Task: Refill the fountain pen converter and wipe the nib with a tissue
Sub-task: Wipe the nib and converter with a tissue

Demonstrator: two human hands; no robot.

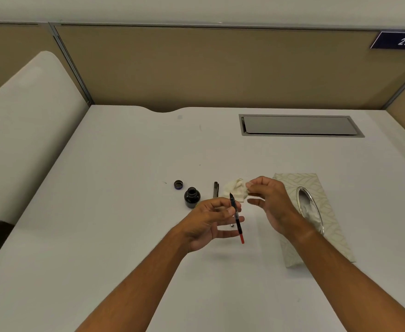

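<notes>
Room: tan partition panels (220,68) stood behind a white counter (124,188), and a dark sign (399,40) reading 217 hung at the upper right.
Counter: a grey recessed cable hatch (297,125) sat toward the far edge; a white curved panel (28,116) rose at the left.
Ink bottle: the dark ink bottle (192,197) stood upright and uncapped on the counter, with dark ink visible inside.
Bottle cap: the bottle cap (178,184) lay open side up just beyond and left of the bottle, apart from it.
Tissue box: a pale patterned tissue box (316,212) lay at the right, a tissue showing in its oval opening (310,212).
Pen cap: a dark pen cap (215,190) lay on the counter between the bottle and the tissue.
Fountain pen: the fountain pen (236,218) was held above the counter near its middle, long axis nearly upright in view, nib pointing away and red converter end toward the person.
Left hand: the left hand (211,221) pinched the pen between thumb and fingers, the other fingers loosely spread.
Right hand: the right hand (271,202) pinched a crumpled white tissue (237,190) in its fingers, the tissue just beside the nib.
</notes>
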